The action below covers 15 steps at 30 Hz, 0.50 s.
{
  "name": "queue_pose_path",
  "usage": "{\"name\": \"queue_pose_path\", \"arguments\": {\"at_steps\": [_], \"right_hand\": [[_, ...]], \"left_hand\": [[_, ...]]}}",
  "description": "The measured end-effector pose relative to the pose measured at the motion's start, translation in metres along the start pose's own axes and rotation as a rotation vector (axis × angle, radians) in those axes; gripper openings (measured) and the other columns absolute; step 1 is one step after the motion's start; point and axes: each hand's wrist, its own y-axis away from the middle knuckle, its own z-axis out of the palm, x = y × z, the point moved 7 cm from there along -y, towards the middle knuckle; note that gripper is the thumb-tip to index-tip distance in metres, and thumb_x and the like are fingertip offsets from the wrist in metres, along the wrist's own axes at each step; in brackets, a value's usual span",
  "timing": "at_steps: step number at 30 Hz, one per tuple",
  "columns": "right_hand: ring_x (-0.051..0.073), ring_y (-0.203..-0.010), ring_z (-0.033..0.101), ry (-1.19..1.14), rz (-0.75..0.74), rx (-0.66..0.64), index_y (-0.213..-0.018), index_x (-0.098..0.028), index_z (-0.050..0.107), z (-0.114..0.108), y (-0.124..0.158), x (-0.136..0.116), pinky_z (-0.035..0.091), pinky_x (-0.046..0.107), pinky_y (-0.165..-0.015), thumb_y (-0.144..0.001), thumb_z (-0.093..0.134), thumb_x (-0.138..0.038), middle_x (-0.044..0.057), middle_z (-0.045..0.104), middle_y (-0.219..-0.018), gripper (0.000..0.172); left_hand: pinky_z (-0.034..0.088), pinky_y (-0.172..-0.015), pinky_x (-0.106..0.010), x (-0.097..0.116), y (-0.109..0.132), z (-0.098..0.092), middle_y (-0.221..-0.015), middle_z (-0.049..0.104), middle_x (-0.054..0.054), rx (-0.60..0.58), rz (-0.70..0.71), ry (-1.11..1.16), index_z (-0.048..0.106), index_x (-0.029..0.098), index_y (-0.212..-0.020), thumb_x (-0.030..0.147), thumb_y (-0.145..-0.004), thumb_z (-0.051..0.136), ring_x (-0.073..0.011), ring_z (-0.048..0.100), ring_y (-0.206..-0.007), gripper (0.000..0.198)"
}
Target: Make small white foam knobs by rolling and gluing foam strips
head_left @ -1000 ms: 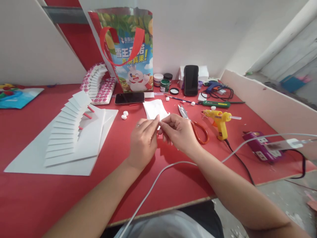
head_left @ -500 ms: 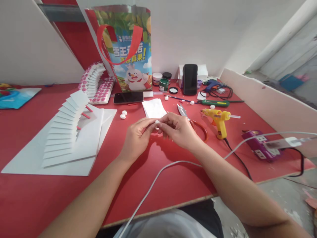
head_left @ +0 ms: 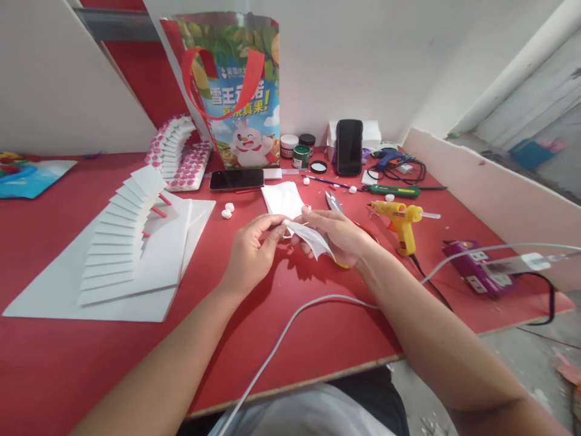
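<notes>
Thumb and fingertips of my left hand (head_left: 256,245) are pinched on a small white rolled piece (head_left: 285,223). A thin white paper strip (head_left: 313,237) spreads from there to the right, its loose end hanging low. My right hand (head_left: 340,233) is curled round the strip, with some fingers under it. Just behind the hands lies a stack of white paper sheets (head_left: 282,198). Scissors (head_left: 334,202) rest behind my right hand, which covers most of their handles. Two little white rolls (head_left: 227,210) sit left of the stack.
A fan of folded white pieces (head_left: 118,236) lies on white boards (head_left: 54,297) at left. At right are a yellow glue gun (head_left: 402,218), a purple box (head_left: 481,266) and a white cable (head_left: 313,301). Phones (head_left: 349,147), paint jars (head_left: 301,155) and a bag (head_left: 240,91) stand behind.
Both hands were pinched together on a small white piece. Now a white paper strip is between them, and my right hand has turned and moved slightly right, covering more of the scissors.
</notes>
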Motion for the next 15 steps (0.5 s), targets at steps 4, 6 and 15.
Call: {"name": "queue_pose_path", "arguments": {"at_steps": [4, 6, 15], "right_hand": [[0.003, -0.046, 0.043, -0.031, -0.054, -0.012, -0.082, -0.013, 0.063, 0.0, -0.002, 0.0, 0.034, 0.019, -0.043, -0.072, 0.084, -0.04, 0.0, 0.067, -0.069, 0.035], [0.003, -0.045, 0.039, 0.007, -0.078, -0.002, -0.082, -0.014, 0.062, 0.001, -0.002, 0.0, 0.031, 0.02, -0.044, -0.07, 0.085, -0.039, -0.002, 0.064, -0.066, 0.037], [0.009, -0.053, 0.049, 0.625, -0.333, 0.406, -0.072, -0.016, 0.063, -0.002, 0.014, -0.02, 0.033, 0.024, -0.05, -0.079, 0.074, -0.038, -0.001, 0.063, -0.062, 0.026]], "left_hand": [[0.056, -0.08, -0.028, 0.002, 0.0, 0.0, -0.096, 0.075, -0.005, 0.01, 0.049, -0.024, 0.072, 0.018, -0.101, 0.029, -0.094, 0.059, -0.0177, 0.07, -0.086, 0.019], [0.056, -0.082, -0.028, 0.001, 0.001, 0.0, -0.098, 0.076, -0.006, 0.014, 0.041, -0.021, 0.072, 0.018, -0.102, 0.03, -0.094, 0.059, -0.0181, 0.07, -0.087, 0.019], [0.055, -0.081, -0.028, 0.003, 0.005, 0.001, -0.097, 0.076, -0.007, 0.081, 0.011, -0.018, 0.073, 0.017, -0.099, 0.032, -0.093, 0.061, -0.0185, 0.07, -0.088, 0.02]]}}
